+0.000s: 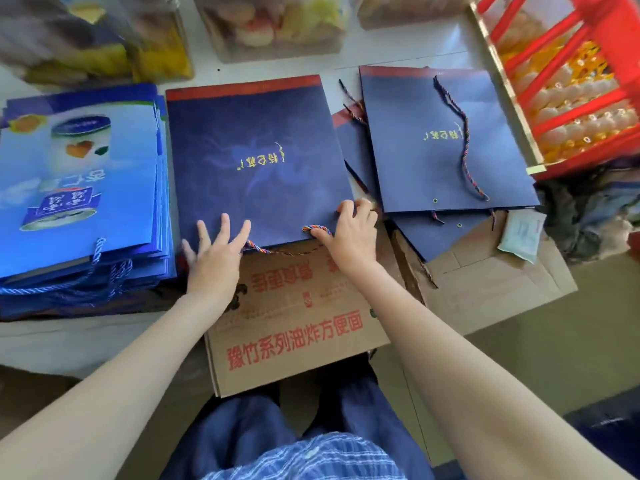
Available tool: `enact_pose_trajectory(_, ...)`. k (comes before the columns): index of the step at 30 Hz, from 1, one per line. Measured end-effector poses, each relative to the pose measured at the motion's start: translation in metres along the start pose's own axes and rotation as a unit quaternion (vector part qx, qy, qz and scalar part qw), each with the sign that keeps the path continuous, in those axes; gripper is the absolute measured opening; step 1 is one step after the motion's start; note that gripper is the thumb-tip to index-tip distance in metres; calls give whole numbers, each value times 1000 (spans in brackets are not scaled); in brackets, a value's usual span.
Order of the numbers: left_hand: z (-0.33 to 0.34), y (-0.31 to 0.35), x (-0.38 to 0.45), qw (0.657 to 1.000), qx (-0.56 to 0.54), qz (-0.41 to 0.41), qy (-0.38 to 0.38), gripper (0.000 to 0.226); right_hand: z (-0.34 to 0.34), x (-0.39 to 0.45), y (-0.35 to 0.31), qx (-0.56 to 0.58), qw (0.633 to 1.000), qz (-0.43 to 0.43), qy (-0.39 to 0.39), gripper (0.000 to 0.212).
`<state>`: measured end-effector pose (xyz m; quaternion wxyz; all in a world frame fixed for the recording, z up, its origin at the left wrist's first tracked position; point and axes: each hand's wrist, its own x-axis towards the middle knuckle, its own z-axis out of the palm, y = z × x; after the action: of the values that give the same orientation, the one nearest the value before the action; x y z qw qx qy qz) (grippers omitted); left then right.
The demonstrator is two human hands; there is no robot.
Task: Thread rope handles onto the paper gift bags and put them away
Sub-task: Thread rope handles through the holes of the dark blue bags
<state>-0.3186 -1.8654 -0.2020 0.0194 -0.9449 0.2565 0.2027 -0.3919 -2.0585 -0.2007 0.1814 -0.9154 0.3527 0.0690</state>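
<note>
Head view: navy gift bag (256, 161) lies flat mid-surface, on the cardboard box (294, 323). Left hand (214, 258) is spread flat, fingers straight, pressing the bag's near edge. Right hand (349, 233) is curled, pinching the multicolour rope handle (277, 250) at the near-right corner. Risk: a tug slips the rope out of its eyelet, or tears the paper there.

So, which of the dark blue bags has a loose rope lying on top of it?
The dark blue bag on the right, beside the red crate; a loose multicoloured rope lies across its face.
</note>
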Motion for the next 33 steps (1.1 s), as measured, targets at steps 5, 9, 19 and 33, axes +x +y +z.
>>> enact_pose_trajectory(5,4,23,-10,996,30,-74,47,61,-19,11,13,17,995,-71,-71,56)
enact_pose_trajectory(9,-9,97,-20,993,-68,-55,79,65,-67,23,56,83,978,-163,-101,32)
enact_pose_trajectory(19,-36,227,-12,973,-186,38,129,55,-124,73,212,46,996,-50,-60,44)
enact_pose_trajectory(33,-22,282,14,985,-148,82,15,44,-102,33,232,-136,968,-207,-45,47)
